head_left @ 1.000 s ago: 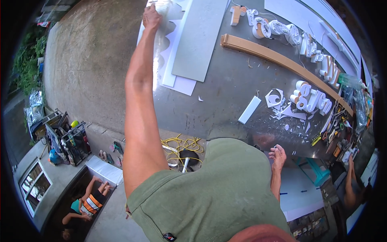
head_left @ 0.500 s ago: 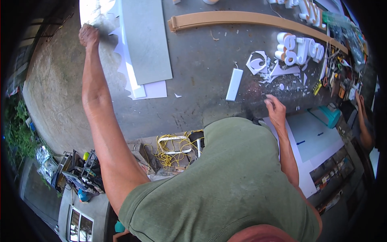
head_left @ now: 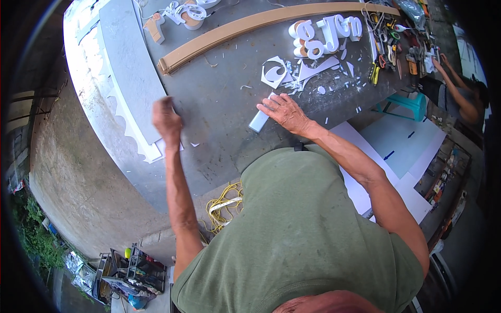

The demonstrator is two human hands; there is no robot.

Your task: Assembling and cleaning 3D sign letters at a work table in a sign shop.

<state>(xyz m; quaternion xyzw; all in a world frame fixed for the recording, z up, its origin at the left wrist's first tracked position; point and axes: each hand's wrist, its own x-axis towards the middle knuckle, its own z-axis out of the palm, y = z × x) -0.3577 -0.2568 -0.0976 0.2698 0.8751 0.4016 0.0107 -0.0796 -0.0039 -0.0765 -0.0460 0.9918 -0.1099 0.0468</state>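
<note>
My left hand (head_left: pixel 167 123) is over the dark table beside the long grey sheet (head_left: pixel 128 68), its fingers curled closed and a little blurred. Whatever it may hold is hidden. My right hand (head_left: pixel 287 113) is open, fingers stretched out to the left over the upper end of a small white rectangular block (head_left: pixel 258 122). Whether the fingers touch the block, I cannot tell. White offcuts (head_left: pixel 273 73) and small scraps lie just beyond that hand. Farther off stand thick white cut-out letters (head_left: pixel 323 37) with brown sides.
A long brown strip bundle (head_left: pixel 219 39) curves across the table. White sheets with jagged edges (head_left: pixel 122 122) lie under the grey one. Scissors and hand tools (head_left: pixel 386 44) crowd the right end, near a teal stool (head_left: pixel 409 106) and another person's arms (head_left: pixel 453 78). Yellow cord (head_left: pixel 222 206) lies below the table edge.
My left hand has come back from the far left edge toward the middle. My right hand has moved left and forward to the white block. The view has shifted.
</note>
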